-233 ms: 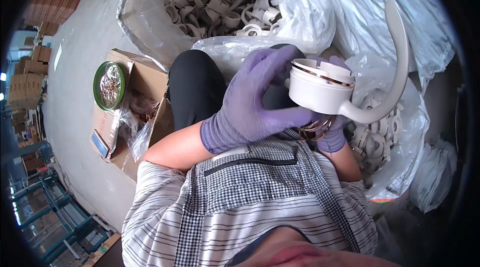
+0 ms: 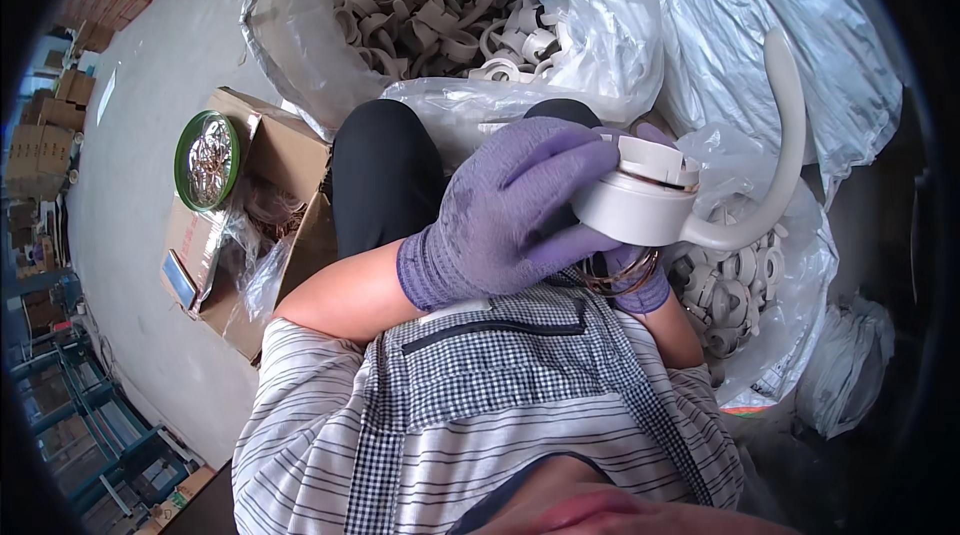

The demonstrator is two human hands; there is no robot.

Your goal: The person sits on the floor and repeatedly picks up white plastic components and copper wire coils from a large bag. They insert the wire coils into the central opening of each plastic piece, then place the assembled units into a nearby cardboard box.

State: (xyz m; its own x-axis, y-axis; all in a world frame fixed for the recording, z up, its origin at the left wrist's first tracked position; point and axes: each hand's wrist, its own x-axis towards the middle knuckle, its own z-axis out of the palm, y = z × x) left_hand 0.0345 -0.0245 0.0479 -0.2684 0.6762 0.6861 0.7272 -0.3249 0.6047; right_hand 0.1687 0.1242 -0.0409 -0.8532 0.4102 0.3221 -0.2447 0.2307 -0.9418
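Remotely, I viewed a sack [image 2: 610, 15] ahead, another sack [image 2: 790, 330] right, a box [image 2: 292, 147] left. The left hand [image 2: 505, 210] pinched the left side of the white cup [image 2: 632, 209]; the cup hid much of the right hand [image 2: 622, 257], whose grip I could not tell.

The left hand [image 2: 505, 205]'s fingers, raised above the white cup [image 2: 630, 212]'s rim before, now rest on its left edge, hiding the copper ring [image 2: 658, 182]'s end.

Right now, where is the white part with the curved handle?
In the head view, the white part is right of centre, between the left hand and the partly hidden right hand.
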